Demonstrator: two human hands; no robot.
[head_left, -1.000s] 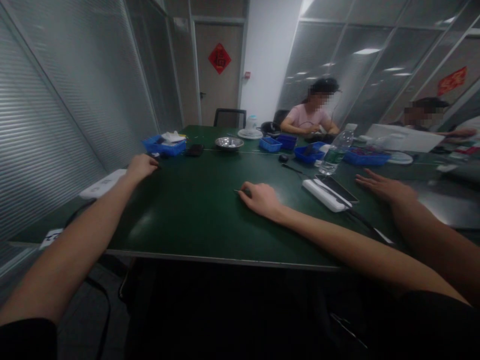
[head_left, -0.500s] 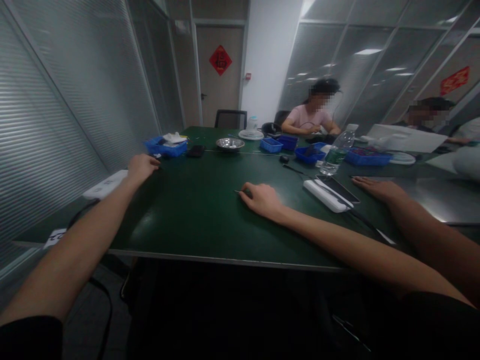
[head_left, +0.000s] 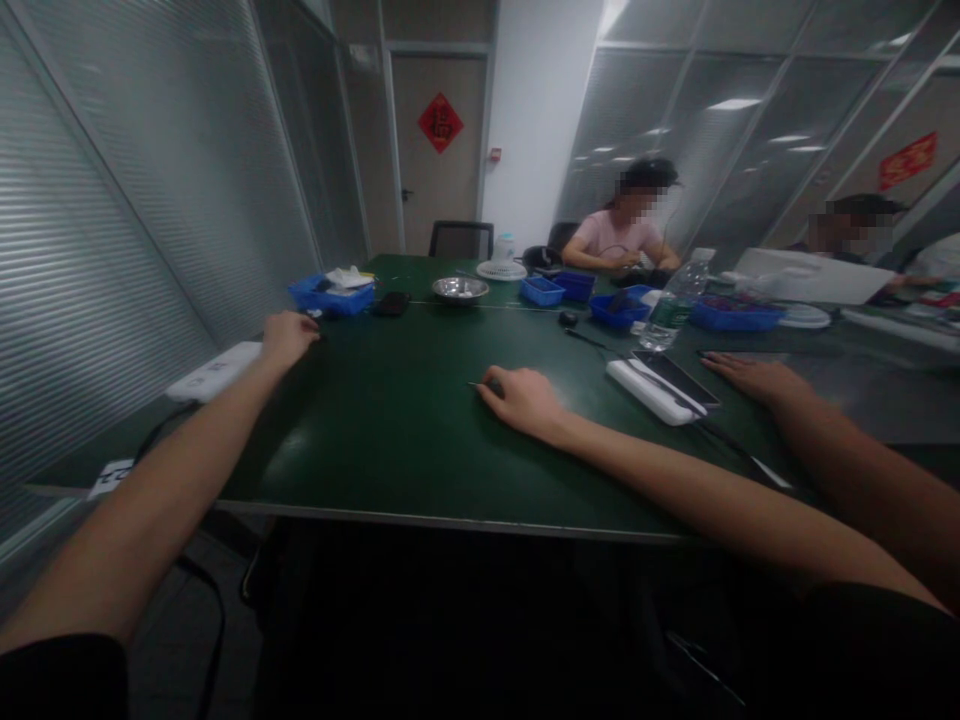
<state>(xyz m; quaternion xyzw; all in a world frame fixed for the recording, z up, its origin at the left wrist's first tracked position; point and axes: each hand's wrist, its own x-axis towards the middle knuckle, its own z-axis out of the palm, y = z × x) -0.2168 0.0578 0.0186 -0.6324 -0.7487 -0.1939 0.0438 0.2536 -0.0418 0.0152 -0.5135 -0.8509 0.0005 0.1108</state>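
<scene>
On the green table, my right hand rests with its fingers closed around a small dark object with a thin pointed tip that sticks out to the left. My left hand is at the left side of the table, just in front of a blue basket with white tissue in it. Its fingers are pinched on something small and dark, too small to name. A black phone-like item lies to the right of that basket.
A steel bowl and more blue baskets stand farther back. To the right are a water bottle, a white power strip, a phone and another person's hand. A white box lies at the left.
My left hand has moved slightly to the right. The white glare on the dark sheet beside the other person's arm has gone. My right hand has stayed still.
</scene>
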